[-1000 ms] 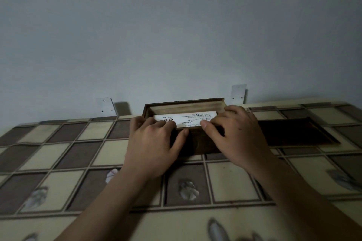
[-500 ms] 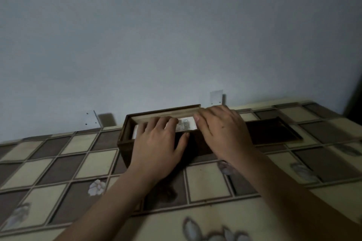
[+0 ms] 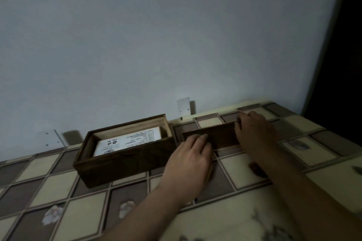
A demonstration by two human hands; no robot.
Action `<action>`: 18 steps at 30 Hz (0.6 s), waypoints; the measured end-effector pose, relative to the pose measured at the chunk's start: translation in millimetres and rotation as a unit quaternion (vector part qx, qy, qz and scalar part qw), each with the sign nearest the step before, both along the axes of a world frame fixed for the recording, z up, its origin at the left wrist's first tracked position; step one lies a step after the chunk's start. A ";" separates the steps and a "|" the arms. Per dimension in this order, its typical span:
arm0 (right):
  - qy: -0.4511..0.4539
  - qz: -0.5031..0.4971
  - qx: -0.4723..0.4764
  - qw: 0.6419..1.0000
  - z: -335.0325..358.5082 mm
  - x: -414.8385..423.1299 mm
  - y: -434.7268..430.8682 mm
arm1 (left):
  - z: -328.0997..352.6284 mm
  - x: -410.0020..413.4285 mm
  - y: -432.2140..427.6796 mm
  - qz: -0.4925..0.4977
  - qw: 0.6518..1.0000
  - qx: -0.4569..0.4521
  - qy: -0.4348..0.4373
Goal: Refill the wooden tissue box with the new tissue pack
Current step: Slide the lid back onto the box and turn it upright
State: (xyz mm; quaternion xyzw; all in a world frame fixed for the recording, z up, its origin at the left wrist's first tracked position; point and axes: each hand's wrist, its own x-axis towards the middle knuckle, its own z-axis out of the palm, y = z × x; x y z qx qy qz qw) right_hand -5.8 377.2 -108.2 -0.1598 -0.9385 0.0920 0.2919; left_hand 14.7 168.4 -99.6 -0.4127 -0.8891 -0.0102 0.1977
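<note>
The dark wooden tissue box [image 3: 125,164] stands open at the left centre of the table. The white tissue pack [image 3: 127,141], printed side up, lies inside it. To the right of the box the flat dark wooden lid [image 3: 222,135] lies on the table. My left hand [image 3: 191,157] rests with fairly straight fingers on the lid's left end. Over the lid's right end is my right hand [image 3: 254,133], its fingers curled round the far edge. Both thumbs are hidden.
The table carries a checked brown and cream cloth [image 3: 58,188] with flower prints. A pale wall rises directly behind the box, with a small white bracket [image 3: 184,107] at the table's back edge. The table's right edge borders a dark area [image 3: 344,64].
Both hands have left the tissue pack in the box and moved right onto the lid. The view has swung right, so the box now sits left of centre.
</note>
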 end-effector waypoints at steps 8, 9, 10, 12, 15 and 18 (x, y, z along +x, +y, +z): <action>-0.020 -0.046 -0.057 0.997 -16.4 -4.3 21.0 | -24.9 -12.7 13.2 0.050 0.996 0.001 -0.070; -0.020 -0.051 -0.063 0.997 -16.9 -4.6 23.4 | -26.8 -13.3 14.0 0.051 0.996 0.001 -0.073; -0.020 -0.057 -0.067 0.996 -17.1 -5.3 25.1 | -28.1 -13.9 13.8 0.051 0.996 0.002 -0.073; -0.028 -0.071 -0.078 0.994 -17.3 -6.3 29.0 | -29.1 -14.8 13.0 0.051 0.996 0.004 -0.069; -0.059 -0.086 -0.111 0.988 -18.8 -7.9 33.5 | -30.4 -15.0 10.5 0.050 0.996 0.013 -0.073; -0.086 -0.099 -0.117 0.984 -21.2 -10.6 35.9 | -32.5 -14.8 9.4 0.048 0.995 0.029 -0.078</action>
